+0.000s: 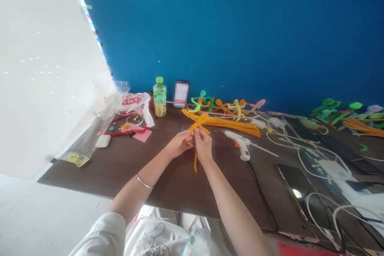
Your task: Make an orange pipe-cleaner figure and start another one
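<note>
The hands (193, 143) cover most of the orange pipe-cleaner piece (198, 123).

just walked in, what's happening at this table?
A person is working orange pipe cleaners at a dark table. The left hand and right hand meet and pinch the stems together, one end hanging down between the wrists. A loose bundle of orange stems lies just beyond, a white glue gun to the right, and small finished figures stand along the blue wall.
</note>
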The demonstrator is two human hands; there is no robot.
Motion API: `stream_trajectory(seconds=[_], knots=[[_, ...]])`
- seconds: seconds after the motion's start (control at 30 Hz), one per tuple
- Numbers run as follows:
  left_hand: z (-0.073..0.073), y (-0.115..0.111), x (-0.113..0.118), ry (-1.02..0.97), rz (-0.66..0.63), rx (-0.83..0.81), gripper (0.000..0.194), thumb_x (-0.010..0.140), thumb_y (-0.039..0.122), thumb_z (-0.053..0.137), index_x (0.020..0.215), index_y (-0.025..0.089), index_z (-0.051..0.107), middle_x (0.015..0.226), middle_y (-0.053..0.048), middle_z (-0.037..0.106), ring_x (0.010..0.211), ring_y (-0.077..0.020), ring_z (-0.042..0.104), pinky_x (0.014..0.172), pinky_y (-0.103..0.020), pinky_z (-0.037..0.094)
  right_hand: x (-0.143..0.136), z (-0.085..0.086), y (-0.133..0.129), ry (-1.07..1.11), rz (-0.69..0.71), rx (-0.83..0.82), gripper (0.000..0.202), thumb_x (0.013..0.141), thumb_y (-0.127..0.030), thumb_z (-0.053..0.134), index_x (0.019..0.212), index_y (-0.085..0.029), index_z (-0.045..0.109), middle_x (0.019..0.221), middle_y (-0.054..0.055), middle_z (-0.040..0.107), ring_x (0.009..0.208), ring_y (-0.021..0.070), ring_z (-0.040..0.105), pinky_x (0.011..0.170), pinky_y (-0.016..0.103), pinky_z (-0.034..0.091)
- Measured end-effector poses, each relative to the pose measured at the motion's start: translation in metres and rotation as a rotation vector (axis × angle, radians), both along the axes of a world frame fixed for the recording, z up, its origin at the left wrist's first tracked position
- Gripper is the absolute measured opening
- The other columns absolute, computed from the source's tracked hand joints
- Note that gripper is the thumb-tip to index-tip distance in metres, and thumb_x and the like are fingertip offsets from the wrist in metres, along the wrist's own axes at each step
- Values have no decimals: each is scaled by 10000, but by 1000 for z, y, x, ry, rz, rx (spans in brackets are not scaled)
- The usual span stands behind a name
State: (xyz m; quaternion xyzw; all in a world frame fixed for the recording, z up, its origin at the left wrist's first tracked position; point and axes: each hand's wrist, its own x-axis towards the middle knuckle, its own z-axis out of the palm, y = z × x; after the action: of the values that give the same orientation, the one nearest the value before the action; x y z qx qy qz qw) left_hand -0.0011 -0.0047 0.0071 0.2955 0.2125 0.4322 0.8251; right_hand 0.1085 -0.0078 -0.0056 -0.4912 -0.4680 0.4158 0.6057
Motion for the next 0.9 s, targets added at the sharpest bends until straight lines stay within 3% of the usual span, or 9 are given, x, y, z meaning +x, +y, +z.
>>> stream_trajectory(seconds=[0.1, 0.2, 0.33, 0.43, 0.57, 0.7, 0.77, 0.9], knots=[[2, 0, -5, -133, -114, -153, 110, 785, 203, 518, 701, 138, 489, 494, 66, 241, 450, -44, 330, 516, -160, 363, 0, 2, -1, 178, 143, -98, 410, 690, -499, 592, 975, -207, 636, 927, 46, 653, 722, 159, 598, 554, 251, 475], [4, 0, -8, -202, -193, -283, 166, 806, 164, 447, 642, 139, 444, 473, 64, 188, 419, -50, 293, 487, -163, 345, 1, 7, -3, 295, 293, -161, 370, 676, -467, 628, 958, -228, 639, 977, 30, 640, 694, 131, 591, 521, 219, 468], [5, -1, -9, -211, -267, -339, 197, 789, 147, 427, 593, 146, 399, 458, 60, 182, 404, -53, 290, 453, -163, 314, 3, 11, -5, 380, 384, -192, 299, 665, -444, 658, 850, -210, 649, 741, 4, 629, 547, 94, 554, 467, 202, 446], [5, 0, -7, -158, -285, -288, 204, 789, 201, 435, 596, 137, 430, 437, 55, 226, 409, -56, 317, 454, -167, 324, 4, 11, -4, 405, 382, -209, 302, 662, -448, 660, 826, -196, 632, 594, -25, 556, 484, 91, 537, 422, 198, 426], [-1, 2, 0, -6, -127, -113, 250, 772, 335, 465, 649, 122, 506, 446, 33, 359, 431, -68, 391, 479, -196, 373, 2, 9, -2, 387, 293, -187, 316, 648, -454, 666, 800, -184, 606, 508, -59, 473, 385, 65, 462, 348, 180, 350], [-7, 0, 7, 313, 174, 168, 219, 705, 345, 573, 768, 142, 521, 562, 14, 512, 479, -86, 475, 496, -223, 404, 1, 8, 0, 356, 194, -120, 325, 634, -461, 669, 760, -169, 604, 433, -85, 360, 367, 59, 376, 337, 186, 303], [-9, -3, 9, 473, 319, 331, 231, 688, 330, 610, 813, 157, 521, 643, 6, 560, 516, -83, 501, 481, -202, 389, 1, 7, 0, 328, 142, -84, 312, 616, -444, 685, 722, -162, 602, 444, -79, 377, 386, 53, 356, 360, 191, 305], [-8, -5, 10, 593, 386, 458, 246, 733, 383, 558, 807, 150, 537, 657, -9, 576, 549, -88, 526, 467, -192, 381, 1, 5, 1, 300, 117, -73, 314, 614, -449, 680, 710, -161, 599, 489, -56, 447, 411, 62, 374, 391, 214, 325]])
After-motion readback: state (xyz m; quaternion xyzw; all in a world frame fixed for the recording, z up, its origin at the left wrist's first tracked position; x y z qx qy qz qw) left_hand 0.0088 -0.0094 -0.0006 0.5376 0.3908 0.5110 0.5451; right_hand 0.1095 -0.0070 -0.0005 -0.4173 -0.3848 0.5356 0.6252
